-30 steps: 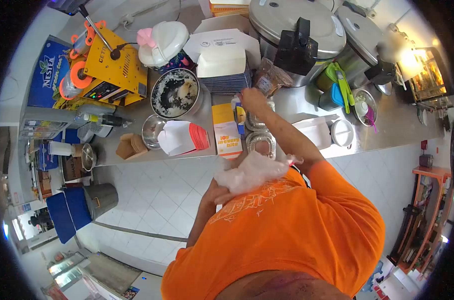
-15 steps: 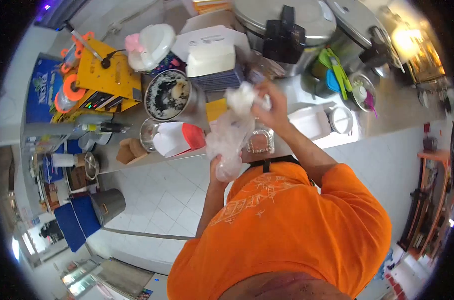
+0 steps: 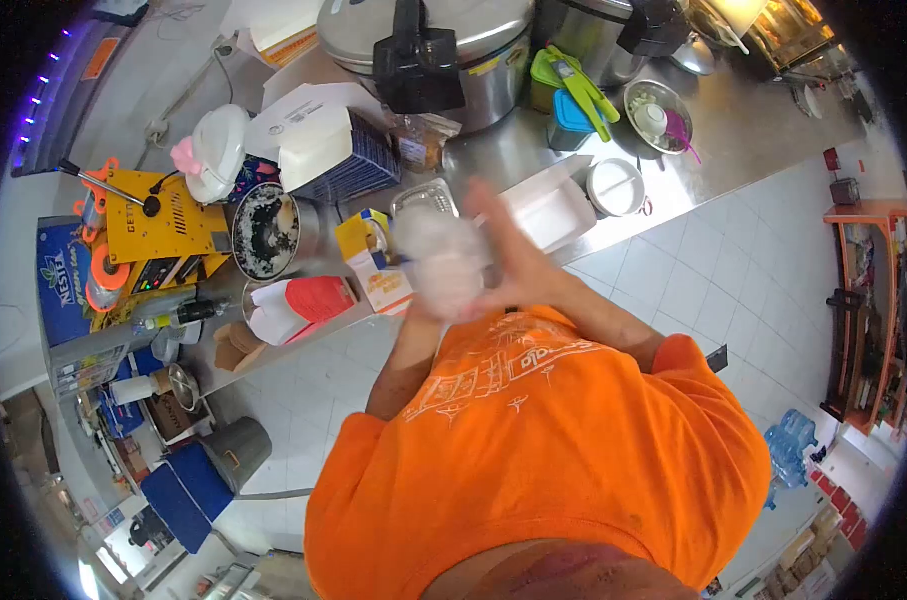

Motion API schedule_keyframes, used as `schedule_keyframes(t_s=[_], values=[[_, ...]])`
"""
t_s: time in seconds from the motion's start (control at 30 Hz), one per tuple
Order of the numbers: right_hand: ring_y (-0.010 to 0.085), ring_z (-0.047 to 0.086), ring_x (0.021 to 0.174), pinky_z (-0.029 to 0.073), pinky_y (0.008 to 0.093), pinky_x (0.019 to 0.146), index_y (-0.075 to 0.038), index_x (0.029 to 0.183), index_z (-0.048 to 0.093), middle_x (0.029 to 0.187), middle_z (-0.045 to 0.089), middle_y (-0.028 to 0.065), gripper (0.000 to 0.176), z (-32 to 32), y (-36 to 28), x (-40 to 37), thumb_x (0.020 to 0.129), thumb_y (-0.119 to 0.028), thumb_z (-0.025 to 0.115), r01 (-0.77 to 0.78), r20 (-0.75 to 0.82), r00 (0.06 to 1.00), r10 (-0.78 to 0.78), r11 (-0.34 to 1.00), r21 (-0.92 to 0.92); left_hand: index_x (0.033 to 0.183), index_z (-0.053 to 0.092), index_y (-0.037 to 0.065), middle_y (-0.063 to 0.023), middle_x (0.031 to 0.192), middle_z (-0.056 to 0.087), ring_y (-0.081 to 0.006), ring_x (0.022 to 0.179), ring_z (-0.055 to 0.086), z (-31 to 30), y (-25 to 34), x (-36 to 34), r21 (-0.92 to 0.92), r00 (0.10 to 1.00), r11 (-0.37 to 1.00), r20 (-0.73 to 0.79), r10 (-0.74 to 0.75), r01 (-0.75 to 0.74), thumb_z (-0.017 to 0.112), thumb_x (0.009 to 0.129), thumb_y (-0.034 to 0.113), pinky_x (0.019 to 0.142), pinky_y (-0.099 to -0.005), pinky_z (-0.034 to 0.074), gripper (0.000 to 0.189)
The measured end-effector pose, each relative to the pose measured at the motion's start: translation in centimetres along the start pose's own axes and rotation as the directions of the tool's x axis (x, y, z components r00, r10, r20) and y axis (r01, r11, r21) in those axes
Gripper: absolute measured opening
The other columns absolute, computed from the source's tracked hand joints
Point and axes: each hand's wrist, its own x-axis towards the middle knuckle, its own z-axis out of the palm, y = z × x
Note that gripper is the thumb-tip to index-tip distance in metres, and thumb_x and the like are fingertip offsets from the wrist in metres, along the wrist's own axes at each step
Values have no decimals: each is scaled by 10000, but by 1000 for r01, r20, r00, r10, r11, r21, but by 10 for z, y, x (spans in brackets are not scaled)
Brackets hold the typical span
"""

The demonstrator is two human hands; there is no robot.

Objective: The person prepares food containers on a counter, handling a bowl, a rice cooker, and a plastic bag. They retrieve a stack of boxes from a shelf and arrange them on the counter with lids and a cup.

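A whitish plastic bag (image 3: 441,262), smeared by motion, is between my two hands in front of my orange shirt. My left hand (image 3: 425,314) holds it from below on the left; its fingers are mostly behind the bag. My right hand (image 3: 511,258) is blurred at the bag's right side, with fingers stretched out and raised. Just behind the bag lies a clear plastic tray (image 3: 425,196). A yellow and white box (image 3: 371,242) stands to the left of the bag. What is inside the bag cannot be made out.
Along the steel counter (image 3: 713,165) stand a pot with dark and white residue (image 3: 265,232), a yellow sealing machine (image 3: 163,225), stacked boxes (image 3: 343,165), a large cooker (image 3: 483,60), an open white box (image 3: 548,205), a round white container (image 3: 615,187) and a red-white carton (image 3: 298,305).
The view has shifted to the right. My right hand has come down from the bag's top to its side, and the bag looks more compact. The yellow and white box shows more fully.
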Motion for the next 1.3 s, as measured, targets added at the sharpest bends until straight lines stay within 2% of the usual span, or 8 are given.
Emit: schedule_keyframes(t_s=[0.2, 0.3, 0.4, 0.43, 0.67, 0.97, 1.23, 1.3], values=[[371, 499, 1218, 419, 468, 1034, -198, 1161, 631, 1361, 519, 114, 507, -58, 35, -12, 678, -233, 779, 35, 441, 894, 77, 970, -240, 1341, 492, 112, -63, 1252, 563, -240, 1133, 558, -62, -45, 47, 96, 941, 946, -174, -291, 310, 521, 951, 475, 921, -405, 495, 534], [296, 619, 1059, 498, 384, 897, -95, 1063, 668, 1109, 660, 136, 455, -93, 64, -47, 639, -203, 793, -229, 159, 954, 254, 960, -164, 1333, 479, 94, -69, 1308, 526, -227, 1208, 497, -116, -85, 71, 691, 1000, 722, -9, -13, 15, 444, 984, 484, 1000, -416, 450, 524], [207, 677, 793, 529, 330, 722, 7, 1008, 662, 879, 696, 127, 373, -143, 67, -65, 685, -170, 720, -548, -155, 832, 533, 832, -85, 1321, 439, -23, -182, 1260, 555, -274, 1123, 553, -75, -95, 87, 945, 792, 197, -325, 517, 260, 622, 915, 407, 898, -383, 473, 619], [233, 632, 998, 530, 374, 853, 16, 1216, 540, 1125, 638, 164, 440, -152, 107, -118, 821, -99, 698, -626, -270, 749, 605, 780, 13, 1306, 436, -39, -220, 1250, 571, -307, 1108, 584, -82, -106, 99, 903, 729, 18, -357, 584, 428, 646, 899, 387, 892, -399, 483, 625], [257, 658, 781, 511, 369, 736, 53, 907, 659, 826, 689, 180, 291, -189, 71, -92, 809, -217, 609, -622, 186, 771, 609, 783, 15, 1264, 540, 7, -319, 950, 642, -481, 903, 619, -62, -90, 123, 845, 817, -401, -70, 572, 354, 486, 831, 12, 833, -556, 484, 436], [359, 655, 699, 494, 426, 653, 36, 812, 690, 729, 656, 232, 273, -167, 122, -96, 840, -222, 607, -685, 110, 668, 736, 666, -294, 1343, 507, 52, -244, 936, 662, -410, 861, 646, 58, 102, -50, 775, 367, -287, 77, 927, 563, 574, 854, 51, 770, -503, 491, 494], [438, 637, 921, 499, 480, 847, -7, 1005, 689, 924, 675, 263, 363, -70, 141, -34, 816, -314, 647, -401, 357, 786, 504, 856, -327, 1255, 604, 81, -266, 1178, 619, -434, 1101, 596, -94, 262, -4, 561, 481, -395, -8, 876, 728, 484, 803, 69, 962, -474, 481, 468], [439, 631, 957, 496, 484, 873, -39, 1137, 633, 974, 677, 254, 433, -41, 139, -10, 816, -328, 654, -368, 403, 775, 487, 866, -339, 1255, 615, 95, -261, 1243, 592, -439, 1103, 601, -69, 260, 11, 489, 534, -330, -370, 760, 808, 481, 819, 88, 966, -481, 478, 456]])
